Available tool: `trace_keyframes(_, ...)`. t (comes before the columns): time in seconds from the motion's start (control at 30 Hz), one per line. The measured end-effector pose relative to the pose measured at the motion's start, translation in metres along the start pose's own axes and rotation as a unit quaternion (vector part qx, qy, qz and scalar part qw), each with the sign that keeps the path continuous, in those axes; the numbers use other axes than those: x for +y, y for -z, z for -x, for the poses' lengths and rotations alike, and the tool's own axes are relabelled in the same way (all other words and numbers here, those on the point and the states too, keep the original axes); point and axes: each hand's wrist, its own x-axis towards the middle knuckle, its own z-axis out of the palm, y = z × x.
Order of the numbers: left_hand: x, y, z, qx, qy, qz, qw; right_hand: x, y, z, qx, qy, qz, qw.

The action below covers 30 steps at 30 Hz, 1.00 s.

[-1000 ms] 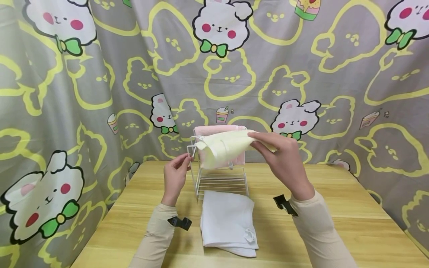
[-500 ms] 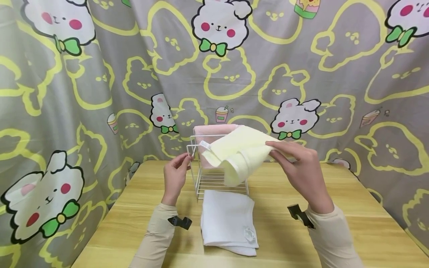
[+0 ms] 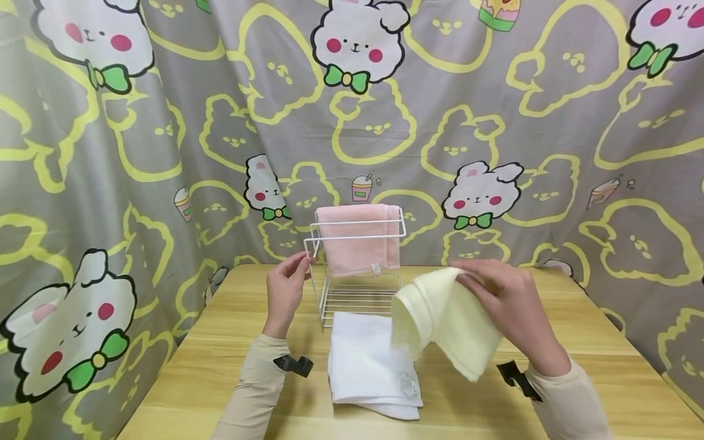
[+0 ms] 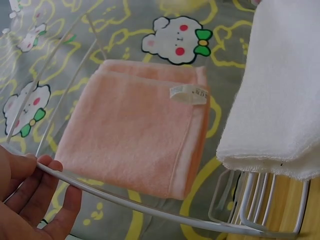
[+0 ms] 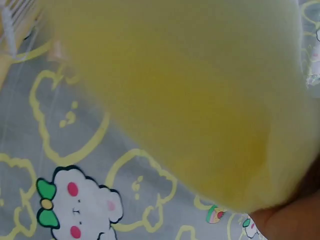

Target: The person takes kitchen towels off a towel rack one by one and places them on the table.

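Note:
My right hand (image 3: 511,302) pinches a pale yellow towel (image 3: 440,311) by its upper edge. The towel droops in the air to the right of the rack and partly overlaps the white towel in the head view. Up close, the yellow cloth (image 5: 175,100) fills most of the right wrist view. My left hand (image 3: 286,290) grips the left upright of a white wire rack (image 3: 357,237), thumb against fingers. A folded pink towel (image 3: 357,244) hangs over the rack's back bar, its small tag (image 4: 187,95) showing in the left wrist view.
A folded white towel (image 3: 365,366) lies on the wooden table (image 3: 231,342) in front of the rack's slatted base (image 3: 357,299). A grey curtain (image 3: 385,140) with yellow outlines and white cartoon animals hangs behind and to the left of the table.
The right hand has drawn the yellow towel off the rack's upper bars, moving right, down and nearer. The rack's front bars are now uncovered. My left hand keeps its hold on the rack.

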Motion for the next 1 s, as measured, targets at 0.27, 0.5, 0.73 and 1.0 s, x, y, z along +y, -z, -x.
trace_keyframes(0.27, -0.001, 0.002, -0.002, -0.003, -0.003, 0.002, 1.0000, 0.005, 0.004, 0.032, -0.044, 0.011, 0.015, 0.9989)
trace_keyframes(0.5, -0.001, 0.002, -0.001, 0.001, 0.005, 0.002, 1.0000, 0.003, 0.013, 0.048, -0.083, 0.019, 0.017, 0.9962)
trace_keyframes(0.73, -0.001, 0.001, 0.000, 0.004, 0.005, 0.002, 1.0000, -0.007, 0.027, 0.050, -0.113, 0.028, 0.023, 0.9930)
trace_keyframes(1.0, -0.002, 0.000, 0.000, 0.004, 0.003, 0.003, 1.0000, -0.018, 0.045, 0.055, -0.153, 0.043, -0.009, 0.9872)
